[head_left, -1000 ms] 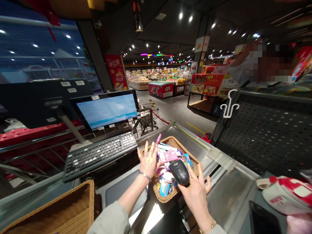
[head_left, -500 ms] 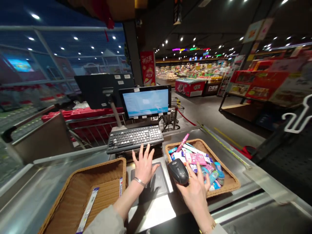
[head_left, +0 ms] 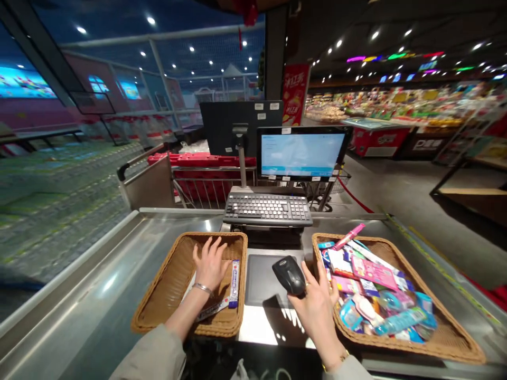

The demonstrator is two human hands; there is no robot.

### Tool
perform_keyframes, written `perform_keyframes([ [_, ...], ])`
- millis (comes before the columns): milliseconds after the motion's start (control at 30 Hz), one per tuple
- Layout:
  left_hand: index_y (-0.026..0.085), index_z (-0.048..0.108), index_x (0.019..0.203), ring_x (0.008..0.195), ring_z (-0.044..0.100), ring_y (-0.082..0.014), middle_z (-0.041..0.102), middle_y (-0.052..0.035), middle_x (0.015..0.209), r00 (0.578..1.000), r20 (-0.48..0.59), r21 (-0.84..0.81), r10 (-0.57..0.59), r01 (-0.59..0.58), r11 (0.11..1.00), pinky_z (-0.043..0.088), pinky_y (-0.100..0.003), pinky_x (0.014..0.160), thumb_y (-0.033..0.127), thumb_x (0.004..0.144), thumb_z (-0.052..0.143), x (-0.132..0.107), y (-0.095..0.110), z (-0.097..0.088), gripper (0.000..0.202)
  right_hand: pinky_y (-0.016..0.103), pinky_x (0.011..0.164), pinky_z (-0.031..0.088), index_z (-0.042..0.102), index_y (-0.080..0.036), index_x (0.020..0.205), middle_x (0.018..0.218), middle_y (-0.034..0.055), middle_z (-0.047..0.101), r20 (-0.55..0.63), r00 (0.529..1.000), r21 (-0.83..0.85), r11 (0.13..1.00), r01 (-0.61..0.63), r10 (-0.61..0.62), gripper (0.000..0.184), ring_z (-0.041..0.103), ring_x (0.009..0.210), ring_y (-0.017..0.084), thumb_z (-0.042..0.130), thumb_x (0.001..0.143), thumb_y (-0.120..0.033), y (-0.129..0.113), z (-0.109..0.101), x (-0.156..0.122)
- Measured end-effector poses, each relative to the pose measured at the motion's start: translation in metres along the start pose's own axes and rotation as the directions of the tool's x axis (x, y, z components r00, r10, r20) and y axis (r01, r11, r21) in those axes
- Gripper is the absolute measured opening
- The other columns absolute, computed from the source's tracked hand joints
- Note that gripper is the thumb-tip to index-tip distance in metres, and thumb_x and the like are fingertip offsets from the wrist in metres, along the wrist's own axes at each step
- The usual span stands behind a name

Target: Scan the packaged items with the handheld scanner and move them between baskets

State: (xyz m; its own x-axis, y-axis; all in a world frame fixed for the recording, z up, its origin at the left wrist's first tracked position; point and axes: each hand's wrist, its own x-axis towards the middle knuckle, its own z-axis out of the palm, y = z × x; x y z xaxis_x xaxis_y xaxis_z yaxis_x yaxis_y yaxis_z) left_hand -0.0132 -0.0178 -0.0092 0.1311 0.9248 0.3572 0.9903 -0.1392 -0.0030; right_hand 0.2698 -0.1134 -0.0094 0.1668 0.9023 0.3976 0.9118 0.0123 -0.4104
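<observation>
My left hand [head_left: 211, 266], fingers spread and holding nothing, hovers over the left wicker basket [head_left: 152, 311]. Inside that basket, a purple-and-white stick packet [head_left: 234, 285] lies along the right wall. Another slim packet [head_left: 214, 310] lies near the front, and a pale strip is partly covered by my hand. My right hand [head_left: 317, 303] is closed around a black barcode scanner [head_left: 290, 274], whose handle is hidden by the palm. The scanner is above the grey counter pad [head_left: 259, 279]. Beside my right hand, the right wicker basket [head_left: 455, 322] holds several colourful packaged goods [head_left: 372, 272].
A black keyboard [head_left: 267, 208] stands behind the pad, with a lit monitor [head_left: 303, 153] above it and a second screen [head_left: 237, 129] facing away. The metal counter [head_left: 106, 279] has a raised left edge. Beyond are a red-trimmed cart [head_left: 214, 182] and a red freezer [head_left: 380, 138].
My left hand has moved from above the pad to over the left basket. The view has swung left. My right hand still holds the scanner, now farther left of the right basket.
</observation>
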Motion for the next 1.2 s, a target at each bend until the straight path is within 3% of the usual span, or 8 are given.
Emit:
perform_keyframes([
  [200, 0.028, 0.058, 0.129, 0.141, 0.031, -0.0311, 0.047, -0.0054, 0.149, 0.984, 0.136, 0.052, -0.115, 0.109, 0.993, 0.011, -0.061, 0.116, 0.034, 0.086, 0.055, -0.018, -0.043, 0.011, 0.043, 0.060, 0.111, 0.012, 0.071, -0.023, 0.074, 0.135, 0.0032, 0.060, 0.051, 0.998, 0.002, 0.999, 0.032, -0.032, 0.012, 0.026, 0.142, 0.034, 0.060, 0.072, -0.027, -0.019, 0.012, -0.002],
  [400, 0.020, 0.053, 0.134, 0.134, 0.038, -0.0294, 0.047, -0.0072, 0.149, 0.934, 0.282, 0.070, -0.218, 0.207, 0.976, 0.036, -0.043, 0.108, 0.029, 0.089, 0.049, -0.021, -0.083, 0.019, 0.046, 0.060, 0.111, 0.013, 0.071, -0.024, 0.074, 0.131, 0.0030, 0.062, 0.061, 0.997, 0.005, 0.999, 0.040, -0.040, 0.013, 0.026, 0.143, 0.033, 0.062, 0.073, -0.033, -0.025, 0.026, -0.006],
  [533, 0.018, 0.052, 0.134, 0.127, 0.047, -0.0251, 0.053, -0.0097, 0.141, 0.901, 0.361, 0.083, -0.242, 0.227, 0.970, 0.037, -0.036, 0.107, 0.020, 0.088, 0.047, -0.019, -0.104, 0.024, 0.046, 0.059, 0.112, 0.011, 0.070, -0.023, 0.071, 0.132, 0.0044, 0.062, 0.069, 0.996, 0.000, 0.998, 0.057, -0.057, 0.012, 0.026, 0.143, 0.033, 0.062, 0.073, -0.032, -0.026, 0.032, -0.009],
  [700, 0.014, 0.057, 0.124, 0.116, 0.056, -0.0236, 0.061, -0.0124, 0.124, 0.811, 0.496, 0.154, -0.310, 0.269, 0.951, 0.045, -0.038, 0.100, 0.026, 0.091, 0.053, -0.024, -0.107, 0.036, 0.036, 0.058, 0.111, 0.013, 0.070, -0.023, 0.071, 0.130, 0.0031, 0.063, 0.072, 0.996, -0.006, 0.998, 0.056, -0.055, 0.015, 0.028, 0.142, 0.033, 0.060, 0.074, -0.033, -0.027, 0.036, -0.011],
  [800, 0.015, 0.058, 0.120, 0.108, 0.060, -0.0222, 0.061, -0.0096, 0.122, 0.711, 0.606, 0.220, -0.358, 0.282, 0.934, 0.051, -0.044, 0.092, 0.036, 0.091, 0.058, -0.025, -0.103, 0.050, 0.035, 0.058, 0.111, 0.014, 0.070, -0.024, 0.071, 0.129, 0.0037, 0.064, 0.071, 0.996, -0.007, 0.998, 0.056, -0.055, 0.017, 0.028, 0.142, 0.033, 0.058, 0.075, -0.035, -0.028, 0.037, -0.011],
  [967, 0.016, 0.057, 0.122, 0.104, 0.061, -0.0216, 0.060, -0.0099, 0.122, 0.543, 0.728, 0.311, -0.420, 0.284, 0.907, 0.054, -0.043, 0.087, 0.037, 0.090, 0.060, -0.020, -0.101, 0.074, 0.038, 0.058, 0.111, 0.014, 0.071, -0.024, 0.074, 0.131, 0.0035, 0.063, 0.093, 0.994, -0.006, 0.998, 0.064, -0.063, 0.019, 0.027, 0.143, 0.033, 0.057, 0.075, -0.036, -0.026, 0.039, -0.012],
  [1067, 0.015, 0.056, 0.122, 0.105, 0.061, -0.0219, 0.060, -0.0106, 0.123, 0.507, 0.737, 0.348, -0.447, 0.283, 0.894, 0.054, -0.043, 0.088, 0.037, 0.090, 0.060, -0.019, -0.100, 0.085, 0.039, 0.059, 0.111, 0.014, 0.070, -0.023, 0.071, 0.131, 0.0041, 0.062, 0.088, 0.994, -0.013, 0.998, 0.062, -0.061, 0.018, 0.028, 0.142, 0.034, 0.057, 0.075, -0.036, -0.022, 0.040, -0.013],
  [1200, 0.015, 0.056, 0.123, 0.106, 0.061, -0.0220, 0.059, -0.0104, 0.124, 0.507, 0.731, 0.366, -0.456, 0.272, 0.890, 0.054, -0.044, 0.088, 0.037, 0.090, 0.060, -0.022, -0.096, 0.094, 0.039, 0.058, 0.110, 0.015, 0.068, -0.023, 0.065, 0.130, 0.0042, 0.063, 0.069, 0.996, -0.018, 0.998, 0.064, -0.063, 0.014, 0.030, 0.141, 0.034, 0.060, 0.073, -0.032, -0.015, 0.042, -0.014],
])
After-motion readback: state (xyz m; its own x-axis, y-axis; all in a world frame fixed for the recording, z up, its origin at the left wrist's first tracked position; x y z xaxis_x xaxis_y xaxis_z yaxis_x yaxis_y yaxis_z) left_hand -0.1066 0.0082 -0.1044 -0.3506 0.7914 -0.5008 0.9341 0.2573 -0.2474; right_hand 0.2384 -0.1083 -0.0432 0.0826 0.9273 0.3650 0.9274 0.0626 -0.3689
